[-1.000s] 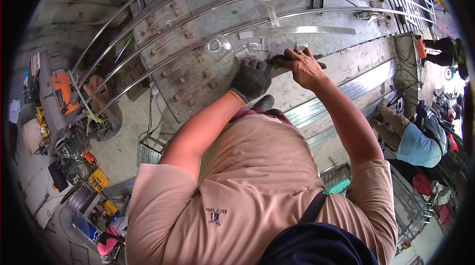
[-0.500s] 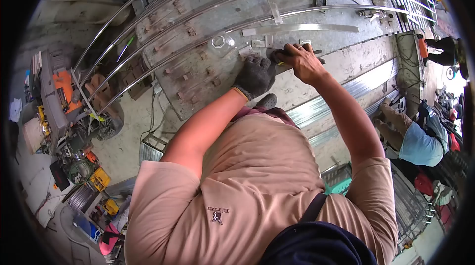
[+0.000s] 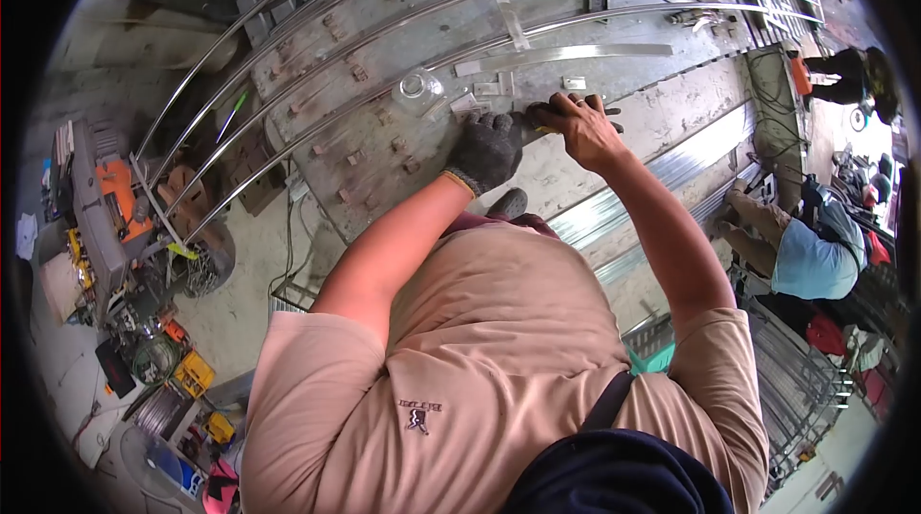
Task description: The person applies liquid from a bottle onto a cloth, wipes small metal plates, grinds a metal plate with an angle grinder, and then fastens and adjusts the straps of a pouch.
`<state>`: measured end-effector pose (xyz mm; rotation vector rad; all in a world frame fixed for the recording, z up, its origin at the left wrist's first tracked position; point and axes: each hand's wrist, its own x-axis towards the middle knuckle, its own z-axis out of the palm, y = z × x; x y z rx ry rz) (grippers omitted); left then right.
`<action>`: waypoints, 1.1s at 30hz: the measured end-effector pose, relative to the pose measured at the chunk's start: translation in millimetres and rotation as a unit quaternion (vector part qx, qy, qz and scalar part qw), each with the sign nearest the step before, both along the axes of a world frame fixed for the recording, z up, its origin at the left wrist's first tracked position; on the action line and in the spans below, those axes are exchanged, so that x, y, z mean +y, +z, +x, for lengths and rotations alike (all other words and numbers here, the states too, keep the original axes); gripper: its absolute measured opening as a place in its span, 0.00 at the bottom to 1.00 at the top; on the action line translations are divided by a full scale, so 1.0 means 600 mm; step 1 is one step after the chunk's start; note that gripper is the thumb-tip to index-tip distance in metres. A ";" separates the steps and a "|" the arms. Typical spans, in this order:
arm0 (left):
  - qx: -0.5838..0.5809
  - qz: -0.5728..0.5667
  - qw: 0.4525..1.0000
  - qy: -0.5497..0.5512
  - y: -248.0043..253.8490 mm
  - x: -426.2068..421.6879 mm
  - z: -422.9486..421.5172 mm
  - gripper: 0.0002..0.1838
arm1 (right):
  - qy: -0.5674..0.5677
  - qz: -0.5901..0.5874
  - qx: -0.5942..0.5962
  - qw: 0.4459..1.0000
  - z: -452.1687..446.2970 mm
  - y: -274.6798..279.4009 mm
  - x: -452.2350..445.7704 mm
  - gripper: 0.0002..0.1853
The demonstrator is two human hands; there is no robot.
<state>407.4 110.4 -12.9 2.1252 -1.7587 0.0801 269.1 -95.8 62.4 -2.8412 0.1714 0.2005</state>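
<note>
My left hand wears a dark grey knitted glove with a yellowish cuff edge. Its fingers are curled; what they close on, if anything, is hidden. Bare, my right hand has its fingers bent over a dark grey glove, which shows on both sides of the hand. Both hands are side by side at the near edge of the metal worktable. Just beyond them lie small metal plates, another small plate and a long flat metal strip. A clear round container stands to the left.
A curved railing of shiny tubes spans the table's far side. Silvery metal lengths lie right of my body. Tools and a yellow box crowd the left floor. A person in a light blue shirt is bent over at right.
The view has shifted slightly, so table and railing sit a little further left. The right hand's fingers have moved slightly over the glove; the left hand stays curled.
</note>
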 end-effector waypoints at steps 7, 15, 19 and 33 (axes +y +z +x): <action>0.023 -0.039 0.998 0.037 -0.009 0.010 -0.004 0.35 | -0.220 0.041 -0.067 0.972 -0.068 -0.033 0.043 0.30; 0.025 0.081 0.996 -0.004 -0.004 -0.008 0.002 0.43 | -0.178 -0.043 -0.043 0.982 -0.008 -0.055 0.104 0.26; -0.010 0.080 0.997 -0.015 -0.014 -0.009 0.000 0.41 | -0.176 -0.098 0.010 0.980 0.022 -0.049 0.119 0.22; 0.035 0.078 0.996 0.033 0.020 -0.128 -0.040 0.46 | -0.253 -0.051 -0.006 0.966 -0.102 -0.013 0.125 0.25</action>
